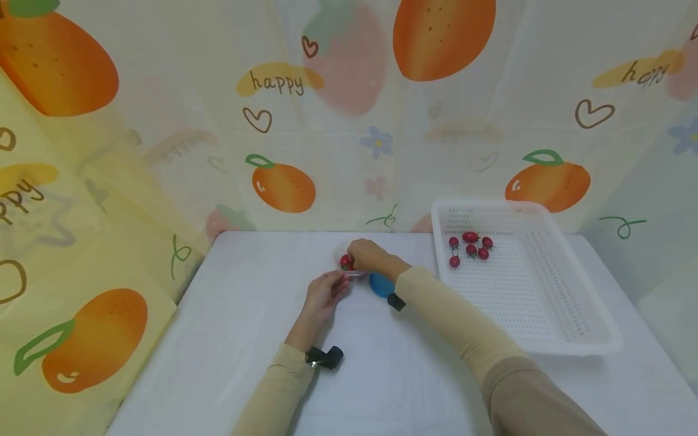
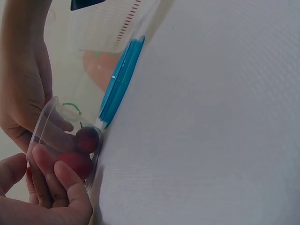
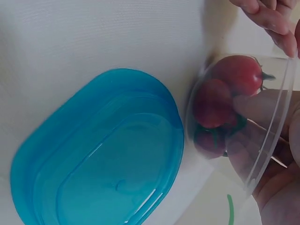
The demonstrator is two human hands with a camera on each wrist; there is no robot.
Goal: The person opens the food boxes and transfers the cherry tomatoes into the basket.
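My right hand (image 1: 371, 255) reaches down into a small clear plastic container (image 3: 269, 154). Inside it lie several red cherry tomatoes (image 3: 236, 74) with green stems. In the right wrist view its fingers pinch one tomato (image 3: 240, 123) low in the container, partly hidden by the others and the hazy wall. My left hand (image 1: 325, 295) holds the near rim of the container, its fingers (image 2: 70, 176) against the outer wall and the thumb at the rim. A blue plastic lid (image 3: 117, 154) lies on the table beside the container, partly under the right wrist in the head view.
A white perforated basket (image 1: 578, 303) stands at the right of the white-covered table (image 1: 229, 339). Several more cherry tomatoes (image 1: 470, 237) lie in its far left corner. A fruit-printed cloth (image 1: 349, 145) hangs behind the table, and another side hangs at the left.
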